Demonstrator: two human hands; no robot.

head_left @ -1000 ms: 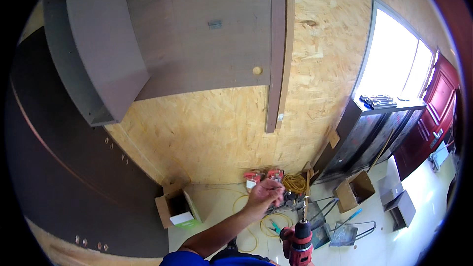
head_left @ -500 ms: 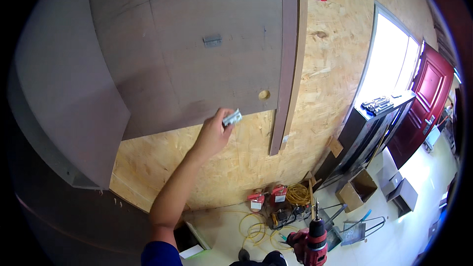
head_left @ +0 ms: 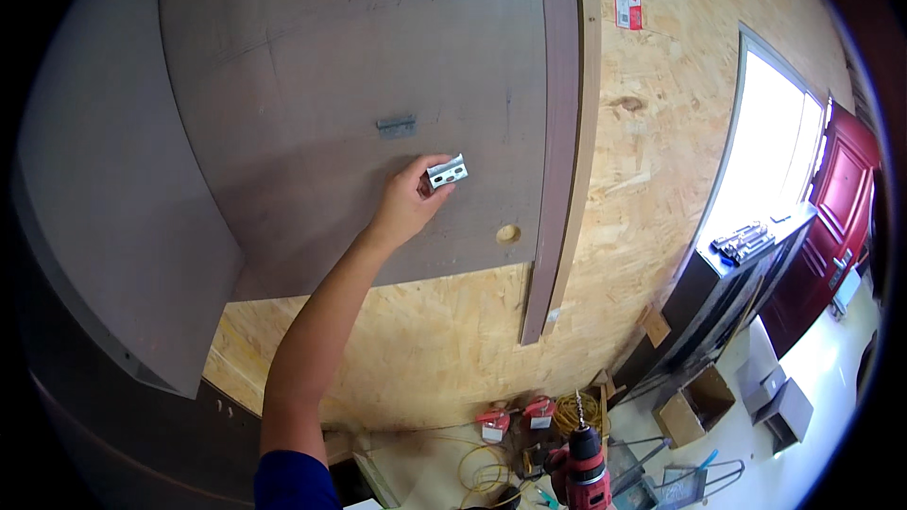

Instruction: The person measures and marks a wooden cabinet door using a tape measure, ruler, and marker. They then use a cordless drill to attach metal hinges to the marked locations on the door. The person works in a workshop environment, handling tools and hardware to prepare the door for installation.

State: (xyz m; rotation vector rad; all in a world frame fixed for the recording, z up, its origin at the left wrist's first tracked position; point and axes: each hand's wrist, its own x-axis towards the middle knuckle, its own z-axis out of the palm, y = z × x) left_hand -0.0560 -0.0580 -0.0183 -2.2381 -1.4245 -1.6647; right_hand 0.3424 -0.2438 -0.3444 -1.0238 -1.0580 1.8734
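Note:
My left hand (head_left: pixel 410 199) is closed on a small silvery metal bracket (head_left: pixel 448 172) with oval slots, pinched between thumb and fingers in front of the brown-grey panel (head_left: pixel 331 47). Just above it on that panel is a flat grey metal plate (head_left: pixel 396 127). A round hole (head_left: pixel 508 234) shows near the panel's lower right corner. Low in the view, my right hand (head_left: pixel 559 474) grips a red and black cordless drill (head_left: pixel 587 472), its bit pointing up; most of this hand is hidden behind the drill.
A brown strip (head_left: pixel 557 132) edges the panel, beside an OSB wall (head_left: pixel 652 161). On the floor are a yellow hose (head_left: pixel 480 472), red-topped machines, a cardboard box (head_left: pixel 697 406) and a wire-handled tray (head_left: pixel 682 487). A grey cabinet (head_left: pixel 756 255) bears metal parts; a red door (head_left: pixel 831 217) stands beyond.
My left hand has risen with the bracket, from the panel's lower edge to just below the metal plate. The view has tilted upward. The drill remains in my right hand.

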